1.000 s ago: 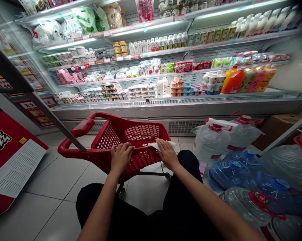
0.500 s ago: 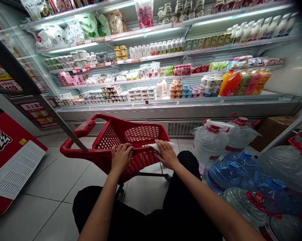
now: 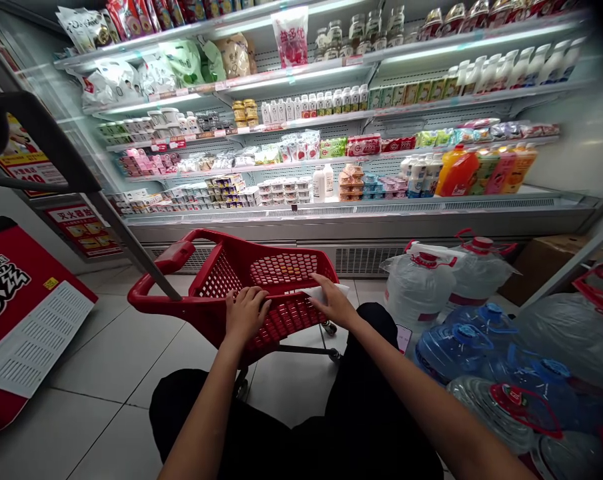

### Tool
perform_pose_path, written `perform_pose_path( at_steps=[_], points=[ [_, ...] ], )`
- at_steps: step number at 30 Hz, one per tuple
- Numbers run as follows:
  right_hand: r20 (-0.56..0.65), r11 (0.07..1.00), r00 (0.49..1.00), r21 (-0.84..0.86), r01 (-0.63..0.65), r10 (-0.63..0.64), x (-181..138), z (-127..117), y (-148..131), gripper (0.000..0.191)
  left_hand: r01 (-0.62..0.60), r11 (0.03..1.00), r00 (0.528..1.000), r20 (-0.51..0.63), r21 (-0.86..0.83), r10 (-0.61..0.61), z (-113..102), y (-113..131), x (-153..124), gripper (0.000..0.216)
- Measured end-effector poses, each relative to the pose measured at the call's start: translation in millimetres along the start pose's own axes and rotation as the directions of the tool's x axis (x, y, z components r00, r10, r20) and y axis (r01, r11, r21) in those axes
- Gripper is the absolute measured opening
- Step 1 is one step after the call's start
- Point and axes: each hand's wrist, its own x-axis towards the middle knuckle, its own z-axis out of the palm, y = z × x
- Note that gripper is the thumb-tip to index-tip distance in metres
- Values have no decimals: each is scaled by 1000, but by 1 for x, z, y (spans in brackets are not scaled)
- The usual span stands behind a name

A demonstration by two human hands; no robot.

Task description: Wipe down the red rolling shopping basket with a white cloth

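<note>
A red plastic shopping basket (image 3: 216,280) on wheels stands tilted on the tiled floor in front of me. My left hand (image 3: 245,312) curls over its near rim and grips it. My right hand (image 3: 333,300) lies with fingers flat on a white cloth (image 3: 331,291) pressed against the rim's right corner. The inside of the basket that shows holds nothing. My legs in black trousers are under my arms.
An open chiller (image 3: 331,133) with dairy, drinks and juice bottles fills the wall ahead. Several large water jugs (image 3: 456,347) crowd the floor at right. A red box (image 3: 21,313) leans at left. A grey pole (image 3: 106,220) slants across the left.
The view has tipped down slightly. My right hand with the cloth has slid a little to the left along the rim. The left hand keeps its grip.
</note>
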Motion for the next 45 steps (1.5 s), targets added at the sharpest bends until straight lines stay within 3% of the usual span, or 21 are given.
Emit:
perform_pose_path(
  at_steps=[3, 6, 12, 15, 20, 24, 32, 37, 42, 45],
  points=[
    [-78, 985, 997, 169, 17, -4, 14, -13, -25, 49, 32, 999, 999, 40, -28, -31, -5, 0, 4, 30],
    [-51, 930, 997, 366, -42, 65, 30, -21, -48, 36, 73, 984, 995, 75, -163, -61, -21, 3, 14, 32],
    [119, 696, 978, 688, -205, 171, 50, -28, -73, 70, 144, 839, 987, 17, -525, -159, -78, 27, 32, 47],
    [251, 561, 953, 771, -301, 167, 52, -34, -80, 83, 224, 689, 970, 92, -690, -223, -94, 36, 33, 69],
    [375, 505, 925, 787, -355, 66, 50, -37, -77, 90, 381, 352, 924, 364, -855, -118, -93, 39, 28, 86],
    [511, 446, 859, 761, -471, 34, 47, -27, -64, 89, 485, 239, 870, 492, -841, -31, -78, 39, 25, 89],
    [569, 383, 821, 749, -541, 45, 47, -17, -59, 88, 516, 214, 849, 528, -830, -1, -64, 39, 22, 90],
    [544, 379, 838, 768, -516, 38, 45, -25, -61, 89, 507, 204, 857, 515, -837, -15, -67, 41, 23, 90],
    [544, 426, 838, 747, -511, 50, 41, -28, -61, 88, 498, 234, 862, 506, -835, -28, -65, 43, 23, 90],
    [426, 538, 893, 724, -432, 143, 41, -25, -59, 87, 396, 331, 918, 380, -857, -113, -63, 46, 24, 91]
  ],
)
